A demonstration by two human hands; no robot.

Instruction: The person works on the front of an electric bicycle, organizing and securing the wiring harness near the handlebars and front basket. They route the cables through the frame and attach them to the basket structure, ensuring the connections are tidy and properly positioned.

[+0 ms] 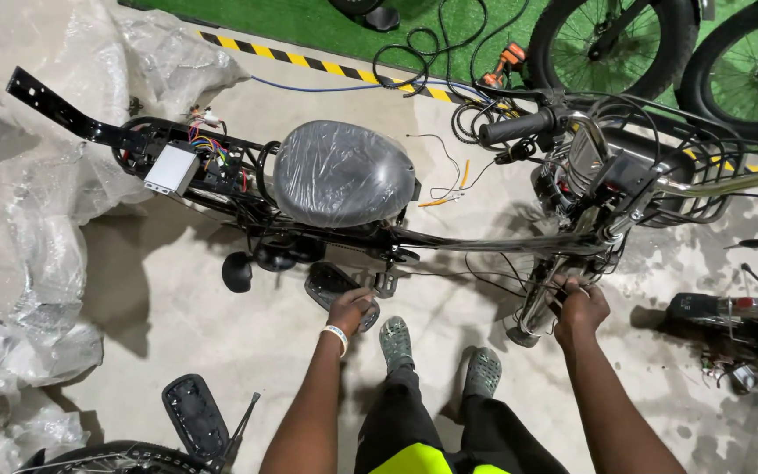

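With the bike frame point(484, 241) lying across at twelve o'clock, my left hand point(350, 309) clasps the pedal point(331, 285) while my right hand point(579, 303) pinches the fork's cable point(544, 298) (routing it, I judge), so steady pulling comes next.

Place: we see a bike assembly workshop.
Floor: stained grey concrete floor point(177, 325), yellow-black hazard stripe point(309, 61).
Evidence: half-built black bicycle frame point(449, 239) with exposed wiring, crumpled clear plastic wrapping point(19, 175), knobbly spare tyres point(611, 44).
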